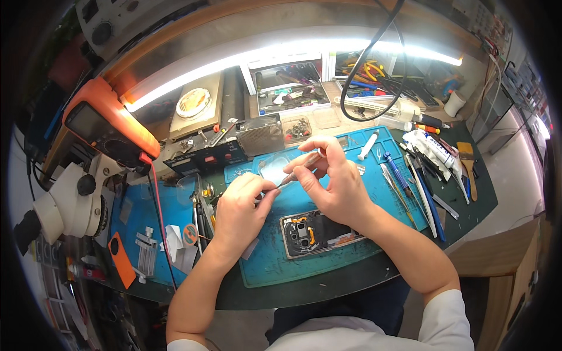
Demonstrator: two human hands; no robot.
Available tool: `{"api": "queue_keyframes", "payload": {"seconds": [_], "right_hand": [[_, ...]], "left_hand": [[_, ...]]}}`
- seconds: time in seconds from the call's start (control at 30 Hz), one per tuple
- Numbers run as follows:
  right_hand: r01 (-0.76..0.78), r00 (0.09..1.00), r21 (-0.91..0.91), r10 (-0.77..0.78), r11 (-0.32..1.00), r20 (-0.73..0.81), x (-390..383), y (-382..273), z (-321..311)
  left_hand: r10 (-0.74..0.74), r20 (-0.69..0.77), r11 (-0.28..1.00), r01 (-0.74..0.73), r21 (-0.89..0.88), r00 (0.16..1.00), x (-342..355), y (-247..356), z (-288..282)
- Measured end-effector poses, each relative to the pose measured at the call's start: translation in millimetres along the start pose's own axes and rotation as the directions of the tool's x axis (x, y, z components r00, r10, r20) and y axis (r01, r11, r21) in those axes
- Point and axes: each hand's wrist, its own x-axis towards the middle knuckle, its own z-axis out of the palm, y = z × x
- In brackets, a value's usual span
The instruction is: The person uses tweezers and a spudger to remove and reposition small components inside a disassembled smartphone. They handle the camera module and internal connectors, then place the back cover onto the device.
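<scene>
My right hand (325,187) grips a slim screwdriver-like tool (314,159) with a copper-coloured end, angled down toward the fingertips of my left hand. My left hand (243,205) has thumb and index finger pinched at the tool's tip, on something too small to make out. Both hands are above the blue mat (263,275). Below my right hand lies an opened phone (301,234), its dark insides and orange flex cables showing. A clear plastic dish (273,167) sits behind my fingers.
An orange multimeter (88,123) and white microscope (73,205) stand left. Pens, tweezers and a wooden-handled brush (467,164) lie right, beside a white syringe (367,144). Tool trays (290,93) line the back under a lamp strip. A black cable (351,88) hangs in a loop overhead.
</scene>
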Motion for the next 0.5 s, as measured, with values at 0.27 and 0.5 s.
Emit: {"api": "queue_keyframes", "payload": {"seconds": [0.27, 0.5], "right_hand": [[0.126, 0.991, -0.086, -0.120, 0.988, 0.067, -3, -11, -11], [0.145, 0.988, -0.105, -0.138, 0.984, 0.071, -9, -20, -18]], "left_hand": [[0.004, 0.037, 1.000, -0.003, -0.022, 0.999, -2, 11, -2], [-0.005, 0.072, 0.993, 0.014, -0.118, 0.997, -4, 27, -5]]}}
